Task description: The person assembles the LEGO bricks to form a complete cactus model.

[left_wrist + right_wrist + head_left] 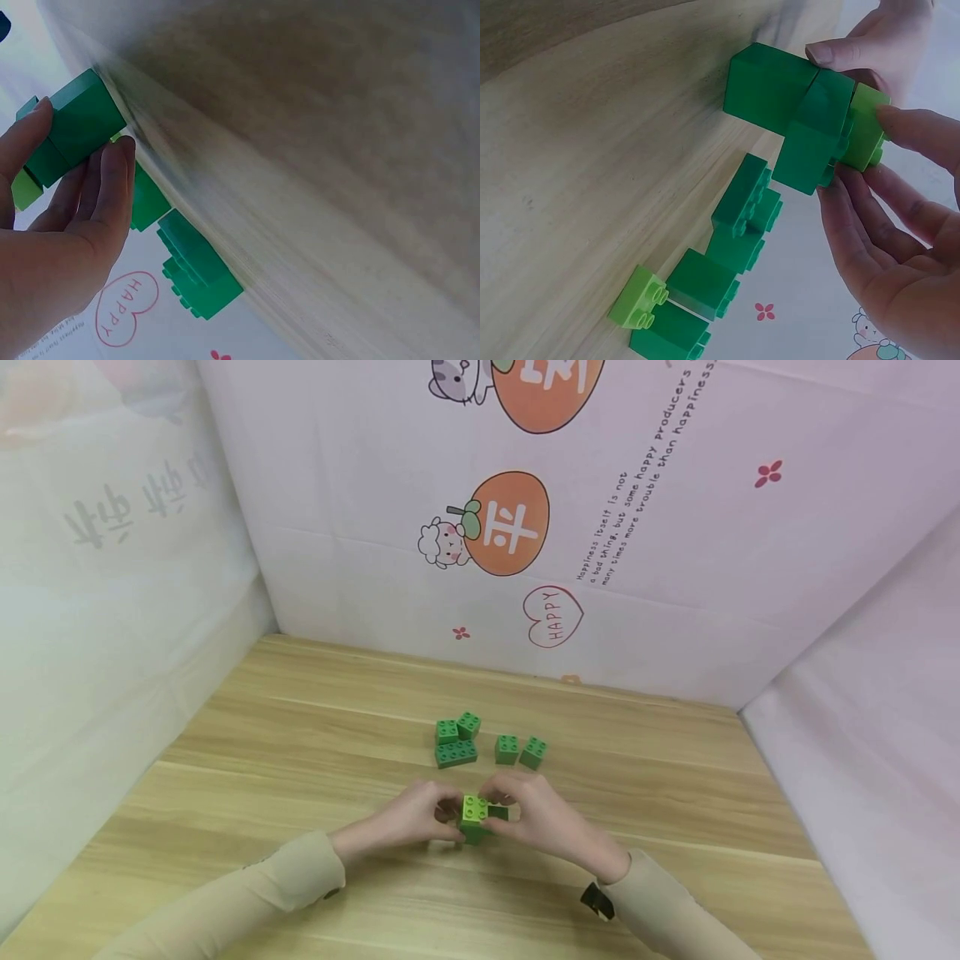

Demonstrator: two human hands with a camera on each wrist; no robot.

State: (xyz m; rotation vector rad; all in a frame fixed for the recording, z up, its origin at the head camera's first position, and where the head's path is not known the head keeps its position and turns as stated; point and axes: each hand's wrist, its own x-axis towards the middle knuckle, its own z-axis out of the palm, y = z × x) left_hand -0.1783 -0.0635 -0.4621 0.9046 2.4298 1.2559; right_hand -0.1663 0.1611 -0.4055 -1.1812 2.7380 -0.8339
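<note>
Both hands are on a small stack of toy building bricks above the wooden table. A light green brick (475, 808) tops the stack, its studs up. Below it a dark green brick (810, 142) juts out to one side, and another dark green brick (769, 86) forms the bottom. My left hand (420, 810) grips the dark green part between thumb and fingers, the thumb lying along one side in the left wrist view. From the other side my right hand (536, 814) pinches the light green brick, its fingertips at the studded end in the right wrist view.
Beyond the hands on the wooden table (337, 743) lie a long dark green brick (456, 753) and several smaller green ones (507, 749). A loose light green brick (637, 298) shows in the right wrist view. Printed white cloth (375, 585) walls the back and sides.
</note>
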